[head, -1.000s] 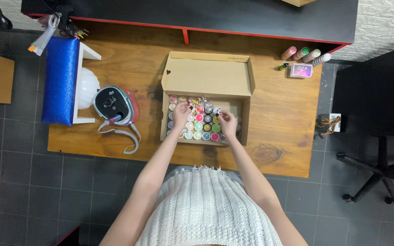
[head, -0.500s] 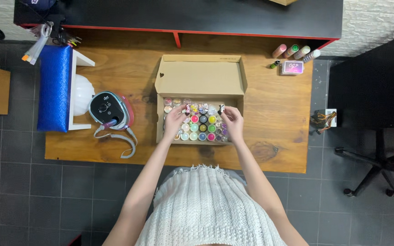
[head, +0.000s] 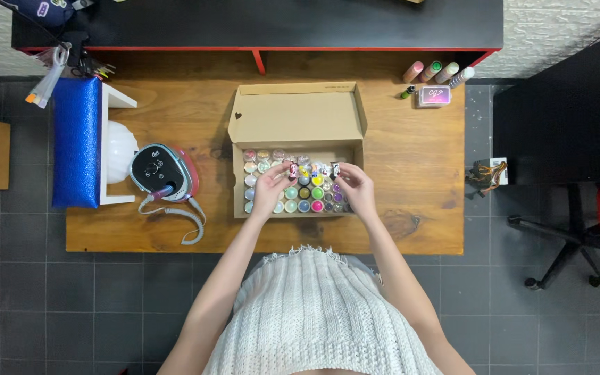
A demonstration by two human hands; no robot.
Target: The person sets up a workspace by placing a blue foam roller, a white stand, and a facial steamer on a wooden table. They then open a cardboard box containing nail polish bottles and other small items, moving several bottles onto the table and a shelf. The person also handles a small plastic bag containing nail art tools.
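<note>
From the head view, looking straight down, an open cardboard box (head: 300, 149) stands on the wooden table (head: 411, 208), its lid folded back toward the far side, and rows of small coloured jars (head: 300, 194) fill the tray. The left hand (head: 271, 189) is over the left half of the tray and seems to pinch a small pink item at the fingertips; the right hand (head: 355, 189) is over the right half and seems to pinch a small dark one, but both items are too small to name with certainty. The jars stand very tight, so I think a finger that pushes sideways could tip a neighbour or knock a row out of order, and a loose pinch could drop the item back among them. The near wall of the box is just beside both wrists. To the right of the box the table is open; to the left, a round electric device (head: 163, 172) with a coiled cord (head: 185, 219) lies near, leaving less room.
</note>
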